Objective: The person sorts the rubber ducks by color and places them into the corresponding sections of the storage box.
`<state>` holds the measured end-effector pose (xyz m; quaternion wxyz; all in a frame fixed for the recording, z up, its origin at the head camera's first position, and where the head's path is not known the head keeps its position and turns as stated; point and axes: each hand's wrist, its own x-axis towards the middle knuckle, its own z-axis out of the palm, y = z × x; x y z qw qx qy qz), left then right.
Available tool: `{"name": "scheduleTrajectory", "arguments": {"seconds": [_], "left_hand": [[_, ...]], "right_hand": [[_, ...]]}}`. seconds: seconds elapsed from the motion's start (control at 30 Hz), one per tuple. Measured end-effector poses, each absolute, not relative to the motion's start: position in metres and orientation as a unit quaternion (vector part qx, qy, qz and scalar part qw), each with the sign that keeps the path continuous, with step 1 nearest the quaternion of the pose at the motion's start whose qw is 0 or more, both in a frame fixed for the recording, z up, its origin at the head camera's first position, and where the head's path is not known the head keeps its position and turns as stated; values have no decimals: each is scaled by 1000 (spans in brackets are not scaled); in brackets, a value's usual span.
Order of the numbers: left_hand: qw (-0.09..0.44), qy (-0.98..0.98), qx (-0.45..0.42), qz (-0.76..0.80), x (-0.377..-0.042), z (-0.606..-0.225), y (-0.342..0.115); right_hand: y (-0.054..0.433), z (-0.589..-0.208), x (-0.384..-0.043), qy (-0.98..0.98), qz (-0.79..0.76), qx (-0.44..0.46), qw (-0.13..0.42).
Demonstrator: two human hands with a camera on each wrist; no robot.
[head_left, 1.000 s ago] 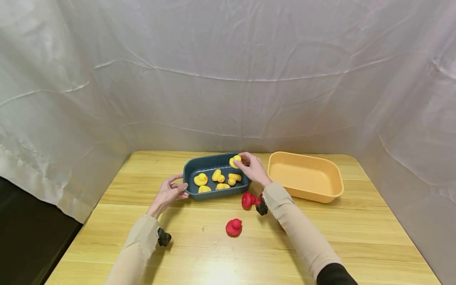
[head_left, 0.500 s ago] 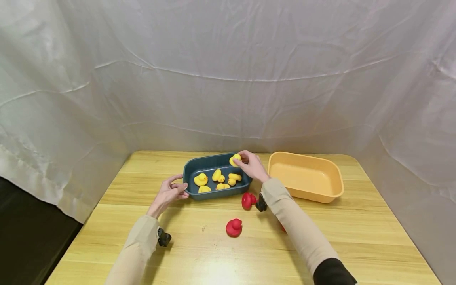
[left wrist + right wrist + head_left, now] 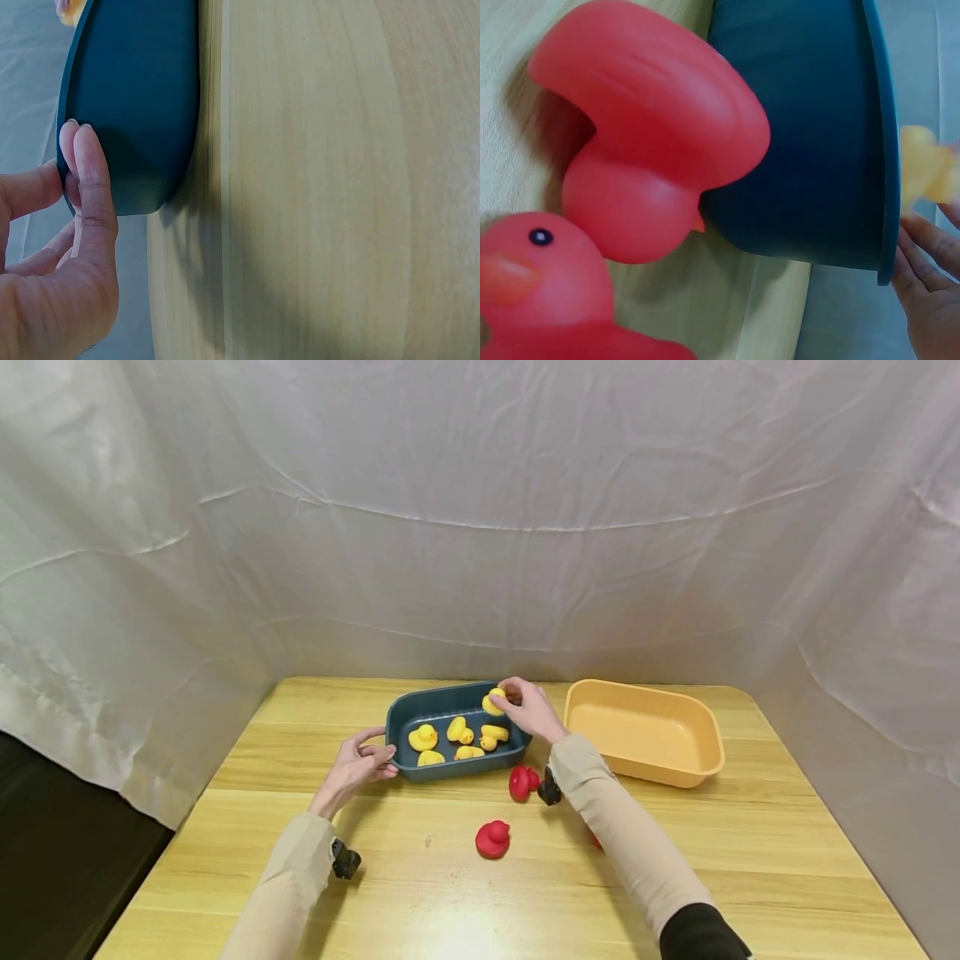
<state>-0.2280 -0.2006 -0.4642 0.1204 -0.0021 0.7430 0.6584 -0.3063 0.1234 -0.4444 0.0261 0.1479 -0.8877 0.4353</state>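
Observation:
In the head view my left hand (image 3: 354, 770) grips the left end of the dark blue bin (image 3: 450, 767); up close, thumb and fingers (image 3: 91, 161) pinch its wall from both sides. Over the bin's right end my right hand (image 3: 531, 708) pinches a yellow rubber duck (image 3: 493, 701) between thumb and fingers. That duck is blurred in the right wrist view, above the bin's rim. Inside the bin lie several yellow ducks, one upright (image 3: 423, 738) at the left, others tipped over (image 3: 459, 730).
An orange bin (image 3: 678, 774) stands to the right. A red rubber duck (image 3: 492, 839) sits upright at front; another red duck (image 3: 520, 783) lies tipped by the blue bin. My right sleeve (image 3: 622, 822) partly covers more red. A pale curtain (image 3: 480, 568) hangs behind the table (image 3: 420, 893).
My right hand and forearm have shifted slightly left, and the pinched yellow duck has turned a little in my fingers. My left hand and the blue bin have stayed put.

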Motion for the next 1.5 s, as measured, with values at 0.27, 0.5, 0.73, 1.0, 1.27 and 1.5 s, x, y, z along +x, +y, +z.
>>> {"name": "scheduleTrajectory", "arguments": {"seconds": [0.27, 0.5, 0.73, 1.0, 1.27, 1.5], "left_hand": [[116, 740, -2, 663, -228, -465, -201], [117, 739, -3, 663, -228, -465, -201], [114, 743, 0, 660, -227, -464, -200], [112, 735, -8, 669, -227, -463, -198], [109, 739, -21, 665, -227, -462, -197], [108, 746, -24, 656, -227, -460, -195]], "right_hand": [[123, -444, -305, -893, 426, 147, 21], [124, -444, -300, -885, 437, 159, 8], [127, -445, -299, -876, 451, 168, 22], [135, -439, -294, -881, 439, 172, 32], [146, -436, -288, -884, 423, 194, 41], [157, -433, -280, -874, 457, 167, -7]]}}
